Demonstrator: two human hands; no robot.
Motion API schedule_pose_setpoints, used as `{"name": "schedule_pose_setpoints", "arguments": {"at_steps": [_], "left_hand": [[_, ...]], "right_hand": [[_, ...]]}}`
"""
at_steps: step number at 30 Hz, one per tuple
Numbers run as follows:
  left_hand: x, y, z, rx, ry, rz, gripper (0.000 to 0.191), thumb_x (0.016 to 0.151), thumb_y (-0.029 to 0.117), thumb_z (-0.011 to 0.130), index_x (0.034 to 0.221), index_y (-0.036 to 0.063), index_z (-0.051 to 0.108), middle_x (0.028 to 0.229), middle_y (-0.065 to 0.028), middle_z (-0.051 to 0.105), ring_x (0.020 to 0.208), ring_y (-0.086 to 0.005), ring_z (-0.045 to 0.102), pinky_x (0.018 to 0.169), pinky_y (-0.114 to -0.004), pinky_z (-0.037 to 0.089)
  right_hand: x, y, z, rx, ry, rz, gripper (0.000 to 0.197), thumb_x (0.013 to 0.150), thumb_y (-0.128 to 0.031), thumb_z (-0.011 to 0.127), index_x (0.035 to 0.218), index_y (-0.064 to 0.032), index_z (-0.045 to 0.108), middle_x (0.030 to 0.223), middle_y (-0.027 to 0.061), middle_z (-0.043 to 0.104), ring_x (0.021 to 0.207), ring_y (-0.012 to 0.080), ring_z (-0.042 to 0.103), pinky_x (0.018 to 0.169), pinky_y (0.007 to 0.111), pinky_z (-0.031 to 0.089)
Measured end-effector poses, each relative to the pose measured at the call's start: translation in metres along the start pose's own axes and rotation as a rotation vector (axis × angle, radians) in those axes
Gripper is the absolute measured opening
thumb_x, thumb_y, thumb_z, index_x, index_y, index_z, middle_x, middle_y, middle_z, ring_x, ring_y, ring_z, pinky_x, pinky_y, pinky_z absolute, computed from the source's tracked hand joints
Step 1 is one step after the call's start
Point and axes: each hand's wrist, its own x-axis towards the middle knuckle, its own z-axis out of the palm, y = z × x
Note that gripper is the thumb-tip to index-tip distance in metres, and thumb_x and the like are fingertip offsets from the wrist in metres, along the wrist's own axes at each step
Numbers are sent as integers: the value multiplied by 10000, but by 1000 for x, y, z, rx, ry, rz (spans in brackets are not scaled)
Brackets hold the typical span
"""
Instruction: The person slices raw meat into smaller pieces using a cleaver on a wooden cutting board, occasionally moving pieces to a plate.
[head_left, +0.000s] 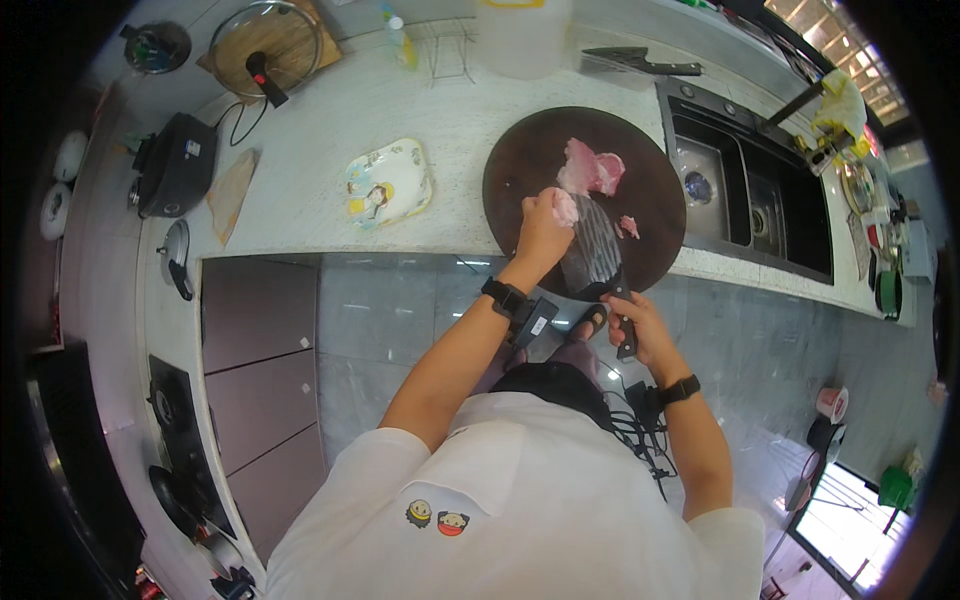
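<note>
A round dark cutting board (525, 165) lies on the counter before me, its near side reaching past the counter's front edge. My left hand (541, 229) grips a pale pink piece of raw meat (564, 208) low over the board. Right beside it is the broad blade of a cleaver (596, 247); whether blade and meat touch, I cannot tell. My right hand (637, 326) is closed around the cleaver's black handle, nearer my body. Beyond the blade lies a larger piece of raw meat (589, 169), and a small scrap (629, 226) rests to its right.
Left of the board stands a square patterned dish (401, 184). A second knife (645, 64) lies behind the board, near a large translucent container (525, 37). The double sink (701, 202) is at the right. Farther left are a black cooker (180, 165) and a glass lid (264, 45).
</note>
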Motion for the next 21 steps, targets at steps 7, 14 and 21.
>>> {"name": "schedule_pose_setpoints", "arguments": {"at_steps": [7, 14, 21], "left_hand": [[27, -10, -65, 113, 166, -13, 665, 663, 137, 729, 1282, 67, 497, 1138, -232, 549, 1084, -401, 548, 925, -423, 475], [57, -77, -165, 47, 315, -164, 658, 652, 144, 725, 1262, 3, 521, 1138, -240, 589, 1060, -372, 592, 914, -413, 490], [81, -143, -218, 97, 312, -184, 775, 713, 199, 685, 1390, -64, 413, 1287, -271, 556, 1188, -367, 555, 990, -396, 453]], "right_hand": [[17, -32, 64, -163, -37, -33, 173, 888, -163, 664, 944, -32, 566, 653, 36, 536, 453, 123, 487, 416, 279, 389], [83, -34, 158, -291, -217, -35, 160, 883, -157, 659, 888, -44, 546, 671, 36, 539, 480, 124, 500, 417, 272, 387], [141, -17, 207, -481, -187, -157, 170, 876, -142, 655, 859, -18, 540, 620, 47, 529, 440, 127, 485, 391, 283, 373]]}}
